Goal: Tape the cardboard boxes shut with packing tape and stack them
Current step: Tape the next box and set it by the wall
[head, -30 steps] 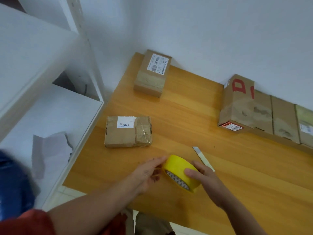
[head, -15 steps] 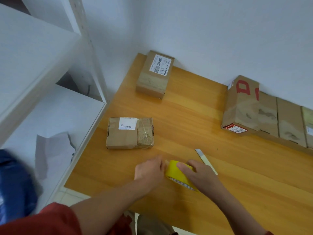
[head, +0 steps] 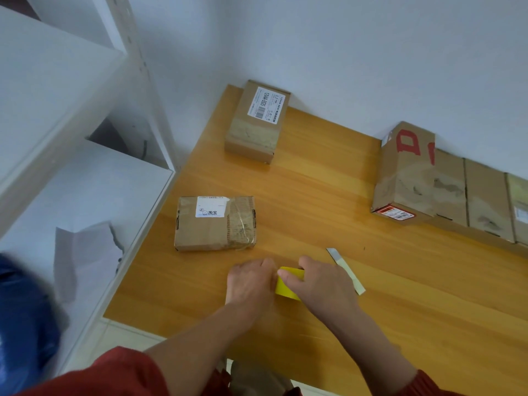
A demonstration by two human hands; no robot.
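A yellow roll of packing tape [head: 287, 284] sits low over the wooden table [head: 371, 281], mostly hidden between my hands. My right hand [head: 320, 284] grips the roll from the right, thumb over its top. My left hand [head: 250, 284] is curled at the roll's left edge, fingertips at the tape. A small flat cardboard box [head: 214, 224] with a white label lies just beyond my left hand. Another labelled box [head: 257, 121] stands at the table's far corner by the wall.
A box cutter [head: 345, 270] lies on the table right of my right hand. A row of larger cardboard boxes [head: 428, 178] lines the wall at right. White metal shelving [head: 85, 167] stands left of the table, with a blue bag [head: 20, 324] at lower left.
The roll has tipped from standing on edge to lower between my hands. My right hand closed further over it, and my left hand's fingers curled in at its left edge.
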